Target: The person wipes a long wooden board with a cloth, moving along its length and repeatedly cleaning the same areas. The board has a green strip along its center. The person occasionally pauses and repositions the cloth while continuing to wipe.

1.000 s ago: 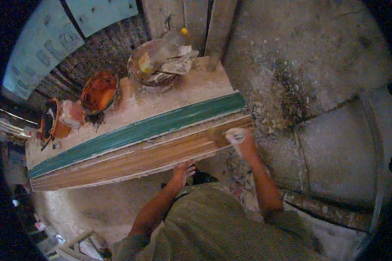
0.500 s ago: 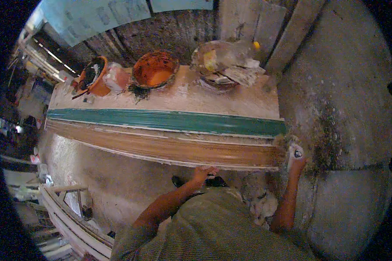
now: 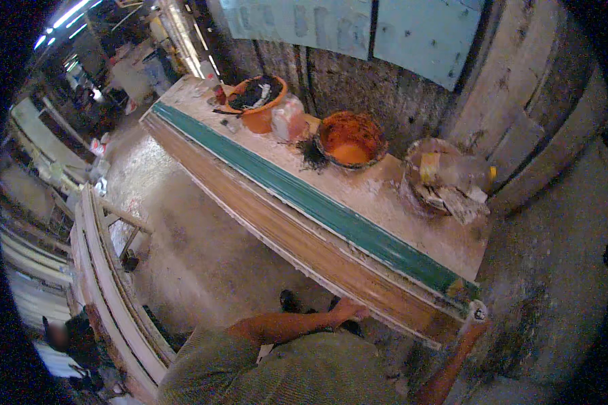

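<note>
A long brown moulding form [image 3: 304,243] with grooves and whitish edges runs slantwise across the bench, beside a long green one [image 3: 311,202]. At their near right end my right hand [image 3: 475,329] is closed on a white piece with a round end and dark centre [image 3: 478,311]; its kind is unclear. A frayed fibre tuft [image 3: 461,291] sticks out just beyond it. My left hand [image 3: 350,310] is by the near edge of the brown form, fingers curled. Whatever it may hold is too small and blurred to make out.
Behind the forms on the bench [image 3: 412,233] stand an orange bucket with dark contents [image 3: 258,116], a reddish-white container [image 3: 289,120], an orange basin [image 3: 351,145] and a basin piled with a plastic bottle [image 3: 456,170] and scraps. Pale curved strips [image 3: 108,290] and a person [image 3: 71,341] are at left.
My view has turned left, so the bench now slants down to the right. My right hand stays closed on the white piece at the forms' end; my left stays by the near edge.
</note>
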The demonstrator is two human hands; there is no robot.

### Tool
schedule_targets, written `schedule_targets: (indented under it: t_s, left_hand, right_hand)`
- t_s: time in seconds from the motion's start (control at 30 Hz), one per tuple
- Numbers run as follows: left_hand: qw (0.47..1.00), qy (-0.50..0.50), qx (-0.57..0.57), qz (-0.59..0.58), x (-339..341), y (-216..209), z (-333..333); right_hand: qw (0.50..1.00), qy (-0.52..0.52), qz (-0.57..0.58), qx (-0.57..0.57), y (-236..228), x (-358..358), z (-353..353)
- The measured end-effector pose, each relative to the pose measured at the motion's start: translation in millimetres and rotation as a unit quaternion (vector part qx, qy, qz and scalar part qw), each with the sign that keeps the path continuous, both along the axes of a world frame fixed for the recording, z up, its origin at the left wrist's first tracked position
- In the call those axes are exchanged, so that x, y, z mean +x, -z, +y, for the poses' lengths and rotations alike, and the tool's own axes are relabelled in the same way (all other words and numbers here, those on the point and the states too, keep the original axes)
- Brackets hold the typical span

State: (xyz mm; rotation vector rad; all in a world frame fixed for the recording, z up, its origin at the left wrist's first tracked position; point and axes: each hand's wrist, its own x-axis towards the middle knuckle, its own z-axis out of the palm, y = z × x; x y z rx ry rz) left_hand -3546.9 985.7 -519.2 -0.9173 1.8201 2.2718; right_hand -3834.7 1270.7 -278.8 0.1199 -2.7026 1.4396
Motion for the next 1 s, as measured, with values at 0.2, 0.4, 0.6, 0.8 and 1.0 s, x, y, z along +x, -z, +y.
schedule_targets:
  t_s: [0.2, 0.4, 0.6, 0.8, 1.0]
  left_hand:
    - [0.987, 0.153, 0.040, -0.014, 30.4, 16.2, -41.3]
    - [0.985, -0.134, 0.049, -0.093, 181.7, 46.5, -104.6]
    - [0.848, -0.456, -0.071, -0.260, 370.4, 23.3, -107.1]
    - [0.751, -0.588, -0.075, -0.290, 448.2, -0.1, -71.9]
    - [0.751, -0.573, -0.048, -0.324, 473.3, 10.1, -52.7]
  right_hand:
    - [0.998, -0.046, 0.026, -0.041, 0.4, -29.2, -15.2]
    - [0.984, -0.010, 0.054, -0.167, 20.4, -67.3, 4.0]
    - [0.942, -0.170, -0.008, -0.290, 52.5, -138.1, -16.6]
    - [0.964, -0.234, 0.005, -0.127, 36.4, -152.4, -122.5]
    - [0.983, -0.173, 0.053, -0.023, -8.3, -97.8, -212.7]
